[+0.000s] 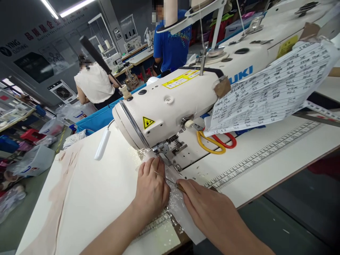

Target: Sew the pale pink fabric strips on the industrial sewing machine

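Observation:
My left hand [152, 184] is closed, its fingers bent and pressed together on a strip of thin white see-through fabric [183, 212], close to the presser foot of the sewing machine [164, 102]. My right hand [207, 209] is wrapped around the brownish handle of an awl [180, 187]. Its thin metal shaft points left over the fabric, and the tip reaches the back of my left hand's fingers. The fabric runs from under the machine's head down past the table's front edge, partly covered by both hands.
Yellow- and red-handled scissors [212, 143] lie beside the machine, below a handwritten sheet [273, 85]. A white lamp-like stick [102, 144] and pale pink fabric [57, 198] are on the left of the table [92, 198]. Two people [95, 85] are beyond the machine.

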`<state>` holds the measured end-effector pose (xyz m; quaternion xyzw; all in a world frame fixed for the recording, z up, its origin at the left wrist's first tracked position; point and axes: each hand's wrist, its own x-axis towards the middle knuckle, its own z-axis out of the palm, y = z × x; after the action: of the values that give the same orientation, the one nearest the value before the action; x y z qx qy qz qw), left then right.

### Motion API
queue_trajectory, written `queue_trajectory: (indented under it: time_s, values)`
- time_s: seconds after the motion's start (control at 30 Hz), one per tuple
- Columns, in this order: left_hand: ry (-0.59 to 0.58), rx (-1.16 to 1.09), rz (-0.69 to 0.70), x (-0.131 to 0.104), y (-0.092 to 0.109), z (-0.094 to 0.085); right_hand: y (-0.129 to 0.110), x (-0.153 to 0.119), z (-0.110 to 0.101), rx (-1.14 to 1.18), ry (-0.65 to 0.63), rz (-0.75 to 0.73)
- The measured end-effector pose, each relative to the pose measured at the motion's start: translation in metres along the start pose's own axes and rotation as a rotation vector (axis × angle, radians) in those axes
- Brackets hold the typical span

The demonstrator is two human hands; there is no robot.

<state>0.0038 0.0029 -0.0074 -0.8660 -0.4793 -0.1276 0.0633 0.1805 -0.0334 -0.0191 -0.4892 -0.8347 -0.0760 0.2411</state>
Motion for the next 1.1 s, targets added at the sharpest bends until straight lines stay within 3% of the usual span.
queue_trajectory:
  time_s: [0.17, 0.47, 0.73, 0.93, 1.1]
  values:
    - [-0.017, 0.017, -0.065, 0.005, -0.006, -0.001, 0.000, 0.003, 0.007, -0.006, -0.001, 0.003]
    - [0.054, 0.103, -0.023, 0.008, -0.023, 0.003, -0.007, 0.003, 0.003, 0.071, 0.117, -0.017]
    - [0.001, 0.019, 0.028, 0.002, -0.003, 0.001, -0.004, -0.012, -0.001, 0.080, 0.065, 0.000]
    - [-0.043, 0.109, 0.000, 0.002, -0.004, 0.000, 0.007, -0.018, -0.005, 0.062, 0.086, -0.002]
    - [-0.026, 0.085, 0.006, 0.001, -0.001, -0.002, 0.020, -0.028, -0.005, 0.183, 0.010, 0.127]
